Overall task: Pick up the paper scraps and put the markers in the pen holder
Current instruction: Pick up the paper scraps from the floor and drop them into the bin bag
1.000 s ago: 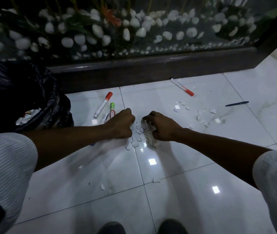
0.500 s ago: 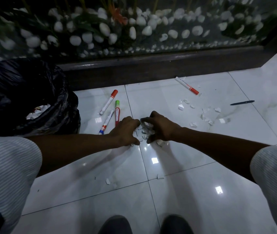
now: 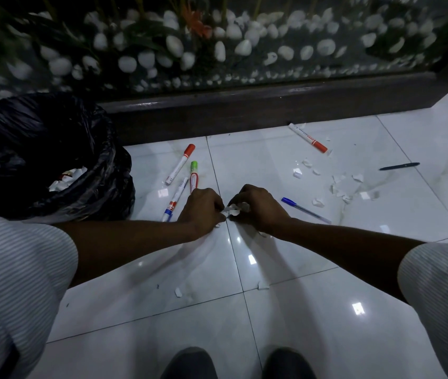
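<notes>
Glossy white tiled floor (image 3: 313, 324) carries everything; dark wooden plinth (image 3: 258, 105) runs along its far edge, white pebbles behind glass above it.

Black plastic bin bag (image 3: 53, 149) stands at the far left of the floor against the plinth, mouth open, white paper inside.

Left hand (image 3: 203, 210) and right hand (image 3: 261, 207) are down on the floor near its middle, knuckles up, fingers curled in, almost touching each other. Bunched white paper scraps (image 3: 233, 209) are pinched between the two hands; both hands closed on this bunch.

Markers: white marker with red cap (image 3: 180, 164) and white marker with green cap (image 3: 194, 175) lie just beyond the left hand, the green-capped one running under its knuckles. White marker with blue cap (image 3: 173, 202) lies just left of the left hand. A second red-capped white marker (image 3: 308, 138) lies close to the plinth, well apart from the right hand.

Blue ballpoint pen (image 3: 305, 210) lies just right of the right hand. Dark pen (image 3: 399, 166) lies toward the right edge of the floor.

Loose white paper scraps (image 3: 340, 187) are scattered right of the right hand; two single bits (image 3: 178, 292) lie nearer the shoes (image 3: 190, 362).
</notes>
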Demonstrator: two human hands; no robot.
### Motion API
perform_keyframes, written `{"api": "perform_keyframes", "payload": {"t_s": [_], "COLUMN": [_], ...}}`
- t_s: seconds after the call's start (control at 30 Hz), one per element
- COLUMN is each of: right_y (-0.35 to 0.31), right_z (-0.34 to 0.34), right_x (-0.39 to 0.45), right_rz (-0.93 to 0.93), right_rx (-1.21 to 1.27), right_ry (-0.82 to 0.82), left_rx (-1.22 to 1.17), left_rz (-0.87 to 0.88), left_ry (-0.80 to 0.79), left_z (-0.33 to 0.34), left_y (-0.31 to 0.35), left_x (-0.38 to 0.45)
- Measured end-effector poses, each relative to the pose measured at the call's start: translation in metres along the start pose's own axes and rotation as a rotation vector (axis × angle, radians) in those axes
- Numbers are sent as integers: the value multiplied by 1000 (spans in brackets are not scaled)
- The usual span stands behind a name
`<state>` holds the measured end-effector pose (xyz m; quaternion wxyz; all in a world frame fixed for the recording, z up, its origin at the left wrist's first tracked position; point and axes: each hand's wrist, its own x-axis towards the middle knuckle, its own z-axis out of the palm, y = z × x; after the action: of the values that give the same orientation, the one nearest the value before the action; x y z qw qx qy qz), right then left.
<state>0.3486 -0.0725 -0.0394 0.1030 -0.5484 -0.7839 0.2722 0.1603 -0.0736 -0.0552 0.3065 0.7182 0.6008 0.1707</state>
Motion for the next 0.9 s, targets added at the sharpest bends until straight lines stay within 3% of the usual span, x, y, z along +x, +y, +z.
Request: {"api": "perform_keyframes", "payload": {"t_s": [0.57, 0.9], "right_y": [5, -19], "right_z": [-3, -30], "right_x": [0, 14], "right_rz": [75, 166], "right_rx": [93, 302], "right_ry": [104, 109], "left_rx": [-76, -62], "left_rz": [-59, -134], "left_ry": [-14, 161], "left_z": [-12, -45], "left_y": [0, 27], "left_x": [10, 23]}}
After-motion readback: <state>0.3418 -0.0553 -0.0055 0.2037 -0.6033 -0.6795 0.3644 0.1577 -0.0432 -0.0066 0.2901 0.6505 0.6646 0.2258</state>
